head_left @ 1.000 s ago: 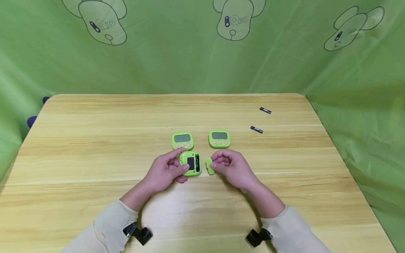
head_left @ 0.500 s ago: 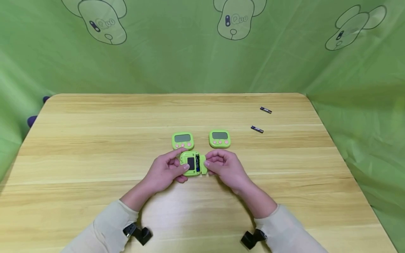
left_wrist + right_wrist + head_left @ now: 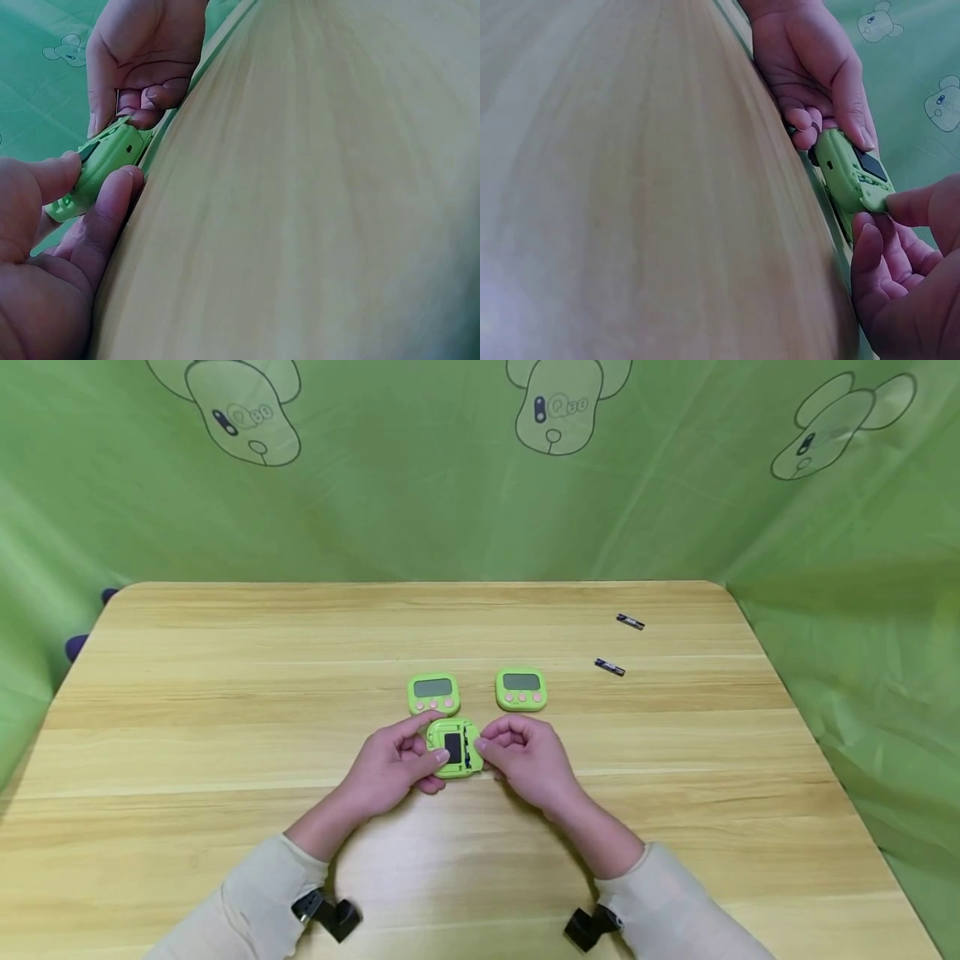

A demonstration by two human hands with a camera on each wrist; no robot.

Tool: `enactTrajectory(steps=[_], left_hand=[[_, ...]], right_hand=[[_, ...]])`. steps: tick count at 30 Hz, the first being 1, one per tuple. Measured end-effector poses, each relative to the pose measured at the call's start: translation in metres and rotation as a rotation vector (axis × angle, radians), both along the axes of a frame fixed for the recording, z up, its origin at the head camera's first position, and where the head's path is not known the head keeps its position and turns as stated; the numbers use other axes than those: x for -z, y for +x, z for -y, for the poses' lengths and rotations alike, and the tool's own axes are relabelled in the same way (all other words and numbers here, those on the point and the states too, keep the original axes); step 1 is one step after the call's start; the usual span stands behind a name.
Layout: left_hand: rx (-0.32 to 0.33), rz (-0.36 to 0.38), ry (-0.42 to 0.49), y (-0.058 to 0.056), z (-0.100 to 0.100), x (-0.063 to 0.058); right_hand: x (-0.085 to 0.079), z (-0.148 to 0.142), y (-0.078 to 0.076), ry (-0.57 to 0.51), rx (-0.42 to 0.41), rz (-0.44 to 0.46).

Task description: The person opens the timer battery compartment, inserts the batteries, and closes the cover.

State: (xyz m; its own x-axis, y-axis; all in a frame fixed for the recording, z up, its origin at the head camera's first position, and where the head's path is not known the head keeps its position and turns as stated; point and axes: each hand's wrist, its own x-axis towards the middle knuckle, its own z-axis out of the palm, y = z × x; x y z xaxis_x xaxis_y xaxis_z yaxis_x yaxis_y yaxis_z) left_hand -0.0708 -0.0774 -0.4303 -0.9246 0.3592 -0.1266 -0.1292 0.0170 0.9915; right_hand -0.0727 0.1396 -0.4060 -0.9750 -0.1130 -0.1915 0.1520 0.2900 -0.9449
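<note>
My left hand grips a green digital timer, turned with its back up, thumb on the back near a dark square. My right hand pinches the small green battery cover at the timer's right edge. The cover lies partly over the battery slot, where a strip of a dark battery shows. From the right wrist, the cover overlaps the end of the timer beneath my thumb. In the left wrist view the timer is tilted between both hands.
Two more green timers lie screen up just beyond my hands, one at left and one at right. Farther right are two loose batteries, a nearer one and a farther one. Green curtain hangs behind the wooden table.
My right hand has moved left, bringing the battery cover from beside the timer onto its edge and partly over the battery. My left hand and the timer have stayed in place.
</note>
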Motion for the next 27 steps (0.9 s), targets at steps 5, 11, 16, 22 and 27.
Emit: enactTrajectory(steps=[5,11,16,22,27], left_hand=[[-0.003,0.003,0.002,0.0001,-0.0002,0.0000],[-0.002,0.003,0.005,-0.0005,0.0000,0.0010],[0.004,0.003,0.011,-0.0008,0.0005,0.0004],[0.011,0.006,0.017,-0.0001,0.0006,-0.0010],[0.012,0.000,0.012,0.0006,0.0005,-0.0014]], right_hand=[[0.0007,0.0013,0.0000,0.011,-0.009,-0.006],[0.0020,0.0022,-0.0013,0.031,-0.005,-0.005],[0.0022,0.0027,-0.0019,0.048,-0.007,-0.034],[0.0030,0.0000,-0.0029,0.055,-0.020,-0.072],[0.0024,-0.0011,-0.0032,0.065,-0.030,-0.108]])
